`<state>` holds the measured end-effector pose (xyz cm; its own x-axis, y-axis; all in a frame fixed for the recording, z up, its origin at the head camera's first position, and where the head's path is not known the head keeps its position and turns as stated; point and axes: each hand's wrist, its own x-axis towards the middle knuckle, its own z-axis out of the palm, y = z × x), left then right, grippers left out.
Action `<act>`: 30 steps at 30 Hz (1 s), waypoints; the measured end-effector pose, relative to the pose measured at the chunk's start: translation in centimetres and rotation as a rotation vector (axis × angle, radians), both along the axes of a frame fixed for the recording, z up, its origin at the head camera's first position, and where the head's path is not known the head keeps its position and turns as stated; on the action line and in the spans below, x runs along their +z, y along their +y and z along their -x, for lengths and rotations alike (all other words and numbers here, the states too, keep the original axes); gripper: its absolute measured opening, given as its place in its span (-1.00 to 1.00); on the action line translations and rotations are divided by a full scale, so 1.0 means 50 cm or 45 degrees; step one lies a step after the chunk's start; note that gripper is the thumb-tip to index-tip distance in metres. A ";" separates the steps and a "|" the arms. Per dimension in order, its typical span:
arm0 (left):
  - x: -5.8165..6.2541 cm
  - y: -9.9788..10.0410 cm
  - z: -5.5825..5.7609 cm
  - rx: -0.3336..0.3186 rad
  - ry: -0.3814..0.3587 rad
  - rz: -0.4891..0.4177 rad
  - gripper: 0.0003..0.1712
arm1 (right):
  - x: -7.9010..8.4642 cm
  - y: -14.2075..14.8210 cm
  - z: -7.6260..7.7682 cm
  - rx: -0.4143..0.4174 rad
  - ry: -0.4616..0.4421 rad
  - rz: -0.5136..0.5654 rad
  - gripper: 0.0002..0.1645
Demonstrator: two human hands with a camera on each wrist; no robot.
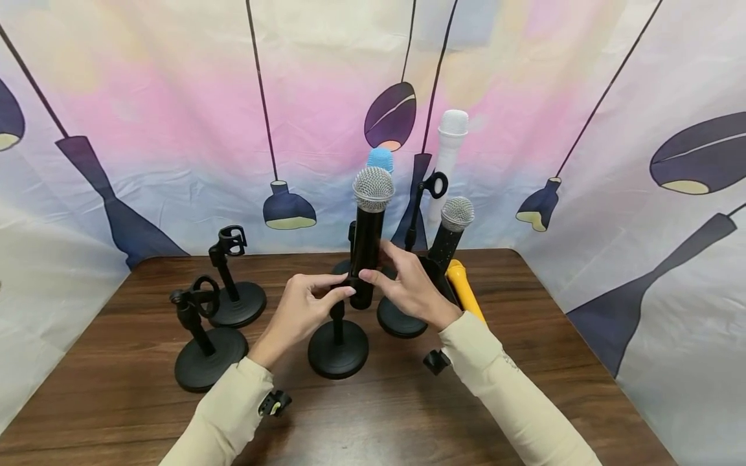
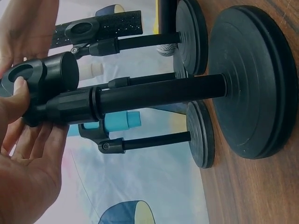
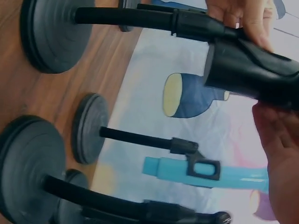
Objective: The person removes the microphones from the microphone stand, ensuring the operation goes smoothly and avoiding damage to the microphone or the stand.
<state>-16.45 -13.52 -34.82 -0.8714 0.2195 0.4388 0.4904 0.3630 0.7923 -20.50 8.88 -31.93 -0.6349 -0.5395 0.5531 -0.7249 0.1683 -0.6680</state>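
My right hand (image 1: pixel 415 288) grips a black microphone (image 1: pixel 368 236) with a silver mesh head, thumb on its near side. The microphone stands nearly upright, head up. My left hand (image 1: pixel 298 310) holds the clip (image 2: pixel 21 74) at the top of a black desk stand (image 1: pixel 338 349), thumb against the clip and fingers behind the neck. In the right wrist view, the lower end of the microphone (image 3: pixel 233 70) runs through the clip area, close beside the stand's neck. The stand's round base rests on the table.
Two black stands (image 1: pixel 237 304) (image 1: pixel 211 359) with bare clips stand at the left of the wooden table (image 1: pixel 361 427). Behind my hands are a blue microphone (image 1: pixel 381 158) in a stand, a white one (image 1: pixel 447 149), a speckled black one (image 1: pixel 445 243) and a yellow one (image 1: pixel 466 291).
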 end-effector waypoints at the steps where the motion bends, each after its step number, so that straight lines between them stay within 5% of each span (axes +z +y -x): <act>1: 0.001 0.000 -0.001 0.002 -0.001 0.003 -0.60 | -0.002 0.001 0.000 0.021 -0.033 0.024 -0.39; 5: 0.004 -0.001 -0.004 0.007 -0.013 0.006 -0.60 | -0.010 0.002 0.004 0.085 -0.115 0.096 -0.32; 13: 0.003 -0.002 -0.003 0.012 -0.033 0.007 -0.59 | -0.002 0.001 0.002 -0.051 0.135 -0.033 -0.54; 21: 0.004 0.000 -0.002 0.010 -0.019 0.026 -0.58 | -0.004 0.005 0.001 0.055 -0.041 0.043 -0.36; 30: 0.006 -0.004 -0.002 0.002 -0.054 0.008 -0.57 | 0.006 -0.001 0.000 -0.062 0.148 -0.064 -0.48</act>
<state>-16.36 -13.72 -34.54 -0.8894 0.2205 0.4004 0.4560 0.3687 0.8100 -20.52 8.81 -31.62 -0.5944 -0.5382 0.5975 -0.7870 0.2366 -0.5698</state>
